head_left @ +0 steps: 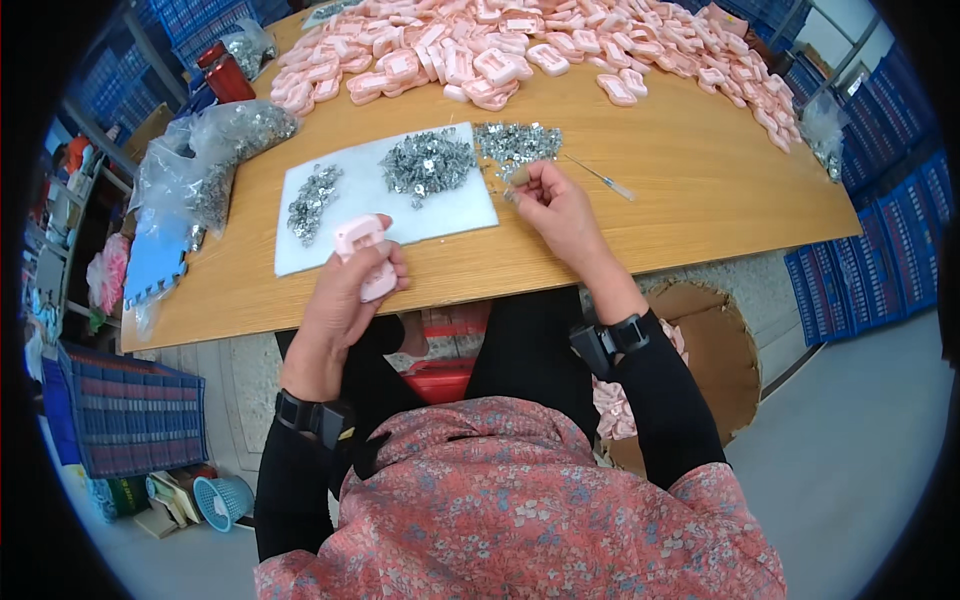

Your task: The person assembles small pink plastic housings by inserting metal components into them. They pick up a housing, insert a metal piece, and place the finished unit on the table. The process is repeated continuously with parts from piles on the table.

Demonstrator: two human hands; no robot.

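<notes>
Thumb and fingers of my left hand [335,300] are clamped on a pale pink plastic piece [357,236], which I hold just left of the frame's centre, over the near edge of a white pad [362,195]. My right hand [565,222] is right of centre, its thumb and index finger close together beside the pad's right edge. Something tan [519,176] covers the index fingertip; whether those two fingers pinch a small metal part, I cannot tell.

Two heaps of small silvery parts lie on the pad: a narrow left heap [313,205] and a larger middle heap [430,162]. A third, right heap [517,142] sits just past the pad's right edge, near my right fingertips. Right of that hand, a slim tool [605,183] with a pale handle lies on the wooden table [700,190].

Across the top of the frame spreads a big pile of pink pieces [495,65] like the one I hold. At the upper left are clear bags [185,170] with metal parts in them, a blue foam mat [155,255] below them and a red can [230,80] above. Lower right of centre, beside my right forearm, an open cardboard box [720,355] stands under the table's edge, with more pink pieces [612,408] at its left side.
</notes>
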